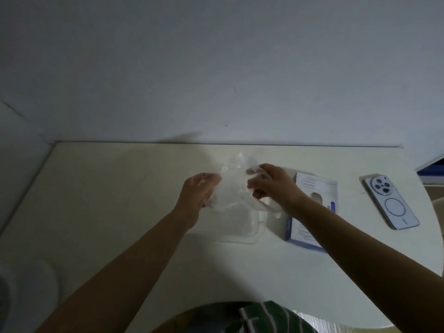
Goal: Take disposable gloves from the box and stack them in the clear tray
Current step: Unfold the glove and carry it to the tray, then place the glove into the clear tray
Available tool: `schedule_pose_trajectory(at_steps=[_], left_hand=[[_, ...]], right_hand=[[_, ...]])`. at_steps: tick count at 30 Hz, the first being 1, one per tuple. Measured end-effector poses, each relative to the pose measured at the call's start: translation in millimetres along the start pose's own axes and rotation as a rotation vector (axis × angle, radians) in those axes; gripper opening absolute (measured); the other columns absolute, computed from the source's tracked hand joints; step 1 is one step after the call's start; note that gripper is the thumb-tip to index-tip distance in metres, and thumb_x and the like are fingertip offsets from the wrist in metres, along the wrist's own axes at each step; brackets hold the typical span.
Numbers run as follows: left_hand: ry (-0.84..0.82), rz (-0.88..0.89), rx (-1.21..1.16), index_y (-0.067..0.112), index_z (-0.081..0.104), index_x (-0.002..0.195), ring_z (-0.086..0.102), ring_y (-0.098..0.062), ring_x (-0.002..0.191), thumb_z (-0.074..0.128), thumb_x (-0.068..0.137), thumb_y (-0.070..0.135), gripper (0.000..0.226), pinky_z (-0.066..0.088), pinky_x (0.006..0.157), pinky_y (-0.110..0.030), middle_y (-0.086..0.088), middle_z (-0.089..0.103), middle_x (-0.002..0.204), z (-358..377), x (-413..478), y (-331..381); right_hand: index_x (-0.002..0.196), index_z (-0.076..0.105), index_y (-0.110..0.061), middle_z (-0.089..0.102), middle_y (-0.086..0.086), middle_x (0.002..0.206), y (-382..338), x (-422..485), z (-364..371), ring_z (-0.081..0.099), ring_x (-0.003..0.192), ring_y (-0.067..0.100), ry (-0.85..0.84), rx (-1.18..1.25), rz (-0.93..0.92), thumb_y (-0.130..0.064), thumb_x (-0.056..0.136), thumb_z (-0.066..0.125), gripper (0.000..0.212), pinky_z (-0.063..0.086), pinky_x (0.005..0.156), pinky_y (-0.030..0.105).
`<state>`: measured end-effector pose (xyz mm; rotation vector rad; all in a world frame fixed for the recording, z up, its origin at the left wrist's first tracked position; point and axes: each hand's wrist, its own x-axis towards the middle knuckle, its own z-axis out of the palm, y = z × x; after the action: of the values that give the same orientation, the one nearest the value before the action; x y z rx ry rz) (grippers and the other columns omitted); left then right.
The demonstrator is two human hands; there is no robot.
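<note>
Clear, filmy plastic glove (231,188) is held stretched between both hands above the surface (120,200); it is crinkled, see-through and glossy in spots. Its left edge is pinched by the left hand (200,188), fingers curled in around the film. Its right side is gripped by the right hand (270,182), fingers bent; thin glove fingers are seen dangling below that hand. Glove is held over the far part of the tray (254,239), not resting in it.

Tray is made of clear rigid plastic, rectangular with rounded corners and a raised rim, and is set on the surface under the hands. Contents of the tray cannot be told through the glare and the film.

Box (312,188) is laid flat just right of the tray, partly covered by the right forearm: white card, blue edging, faint printed lines, oval opening (316,197) cut in the top face.

Phone (391,207) is placed face down well right of the box: pale blue, smooth, with a round camera cluster and a ring mark on the back.

Surface is matte and cream, with a rounded right corner, backed by a plain grey-white wall (216,68). Striped green-and-white garment (266,313) is seen at the bottom edge.
</note>
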<state>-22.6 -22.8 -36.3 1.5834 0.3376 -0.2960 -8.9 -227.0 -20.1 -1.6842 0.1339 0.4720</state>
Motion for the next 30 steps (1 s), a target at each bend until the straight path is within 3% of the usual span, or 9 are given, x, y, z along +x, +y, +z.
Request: schedule_pose_trajectory(at_steps=[2, 9, 12, 15, 17, 19, 23, 28, 30], left_hand=[[0.044, -0.154, -0.197, 0.009, 0.067, 0.096, 0.058, -0.021, 0.087, 0.063, 0.092, 0.023, 0.015, 0.049, 0.077, -0.032, -0.007, 0.064, 0.091, -14, 2, -2], [0.128, -0.377, -0.49, 0.006, 0.056, 0.081, 0.062, -0.014, 0.045, 0.05, 0.097, 0.002, 0.018, 0.055, 0.046, -0.026, -0.009, 0.063, 0.063, -36, 10, -12], [0.196, -0.14, -0.016, 0.007, 0.052, 0.093, 0.053, -0.014, 0.036, 0.044, 0.102, 0.011, 0.012, 0.045, 0.034, -0.023, -0.01, 0.059, 0.072, -34, 10, -20], [0.232, 0.132, 0.55, 0.01, 0.053, 0.102, 0.06, -0.024, 0.058, 0.039, 0.102, 0.015, 0.015, 0.052, 0.052, -0.034, -0.011, 0.066, 0.082, -34, 11, -28], [0.229, 0.232, 0.734, 0.009, 0.052, 0.105, 0.063, -0.031, 0.076, 0.037, 0.102, 0.017, 0.017, 0.054, 0.068, -0.042, -0.012, 0.067, 0.086, -34, 13, -31], [0.216, 0.298, 0.833, 0.009, 0.05, 0.104, 0.063, -0.03, 0.076, 0.036, 0.103, 0.019, 0.017, 0.053, 0.07, -0.044, -0.011, 0.066, 0.083, -34, 14, -35], [0.163, 0.318, 0.968, 0.009, 0.047, 0.107, 0.063, -0.031, 0.075, 0.033, 0.104, 0.021, 0.019, 0.053, 0.068, -0.043, -0.01, 0.065, 0.085, -34, 17, -40], [0.152, 0.193, 1.167, 0.009, 0.042, 0.117, 0.06, -0.033, 0.095, 0.039, 0.097, 0.008, 0.02, 0.045, 0.072, -0.038, -0.014, 0.057, 0.11, -34, 21, -40], [0.178, 0.353, 1.375, 0.01, 0.043, 0.12, 0.053, -0.027, 0.102, 0.045, 0.087, 0.003, 0.034, 0.044, 0.078, -0.032, -0.01, 0.048, 0.117, -33, 18, -42]], right_hand=[[0.116, 0.059, 0.0, 0.065, 0.014, 0.085, -1, 3, 13, 0.065, 0.063, 0.02, 0.041, 0.025, 0.003, 0.003, 0.086, 0.065, 0.031, 0.058, 0.062, 0.028], [0.116, 0.055, -0.006, 0.069, 0.011, 0.078, 4, 10, 45, 0.069, 0.061, 0.021, 0.098, -0.206, -0.001, -0.001, 0.082, 0.069, 0.037, 0.06, 0.061, 0.029], [0.123, 0.05, -0.011, 0.068, 0.006, 0.089, 7, 9, 48, 0.067, 0.077, 0.017, 0.12, -0.373, -0.073, -0.009, 0.081, 0.073, 0.048, 0.058, 0.076, 0.031], [0.135, 0.045, -0.011, 0.053, 0.008, 0.123, 6, 8, 53, 0.049, 0.112, 0.018, 0.32, -0.659, -0.343, -0.02, 0.079, 0.078, 0.066, 0.043, 0.096, 0.03], [0.129, 0.053, -0.012, 0.053, 0.007, 0.125, -1, 5, 57, 0.046, 0.113, 0.019, 0.452, -0.762, -0.598, -0.019, 0.08, 0.076, 0.055, 0.039, 0.096, 0.031], [0.113, 0.063, -0.017, 0.06, 0.0, 0.108, -6, 6, 63, 0.053, 0.097, 0.01, 0.33, -0.769, -0.763, -0.013, 0.084, 0.068, 0.03, 0.045, 0.085, 0.027], [0.106, 0.07, -0.018, 0.066, -0.002, 0.099, 11, 15, 82, 0.058, 0.08, 0.005, -0.127, -0.934, -0.447, -0.007, 0.091, 0.058, 0.023, 0.053, 0.08, 0.023], [0.139, 0.047, -0.022, 0.058, 0.009, 0.122, 43, 35, 91, 0.057, 0.108, 0.023, -0.244, -1.065, -0.018, -0.008, 0.089, 0.062, 0.054, 0.047, 0.095, 0.031], [0.145, 0.038, -0.025, 0.054, 0.01, 0.123, 49, 39, 95, 0.057, 0.109, 0.026, -0.275, -1.052, 0.021, -0.01, 0.086, 0.066, 0.067, 0.048, 0.095, 0.034]])
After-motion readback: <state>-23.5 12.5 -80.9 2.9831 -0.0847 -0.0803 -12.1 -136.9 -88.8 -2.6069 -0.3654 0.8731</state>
